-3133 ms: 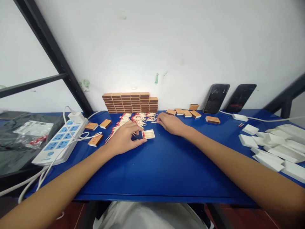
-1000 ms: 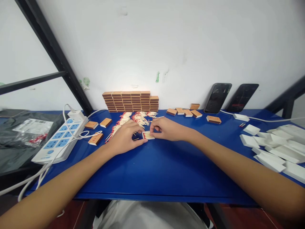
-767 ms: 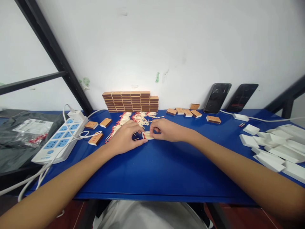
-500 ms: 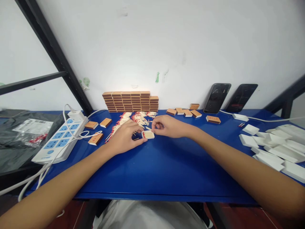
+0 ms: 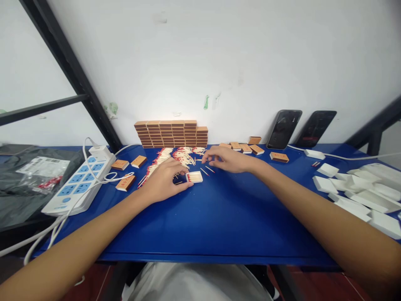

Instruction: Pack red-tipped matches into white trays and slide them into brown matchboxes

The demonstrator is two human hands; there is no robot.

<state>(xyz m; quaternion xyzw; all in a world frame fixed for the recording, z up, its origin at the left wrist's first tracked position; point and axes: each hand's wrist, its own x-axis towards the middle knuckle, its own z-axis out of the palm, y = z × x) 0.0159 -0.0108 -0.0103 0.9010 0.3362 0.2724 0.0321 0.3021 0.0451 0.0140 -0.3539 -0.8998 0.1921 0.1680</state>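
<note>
My left hand [image 5: 166, 180] grips a small white matchbox tray [image 5: 196, 177] between thumb and fingers, its left end hidden by them. A row of matches with red heads at the left lies inside the tray. My right hand [image 5: 224, 159] is just above the table to the right, fingers bent and apart, with nothing visible in them. Two loose matches [image 5: 207, 170] lie below its fingertips. Behind the hands spreads a pile of red-headed matches [image 5: 184, 156], partly covered by my left hand.
Stacked matchboxes [image 5: 171, 134] stand against the wall. More matchboxes [image 5: 279, 157] lie at both sides. White empty trays [image 5: 360, 188] are heaped at the right near two phones [image 5: 284, 129]. At the left are a power strip [image 5: 79, 179] with cables and a dark plastic bag [image 5: 37, 179].
My right hand has moved away from the tray, up and to the right, and its fingers have spread. Two loose matches now show beneath it. The left hand stays on the tray.
</note>
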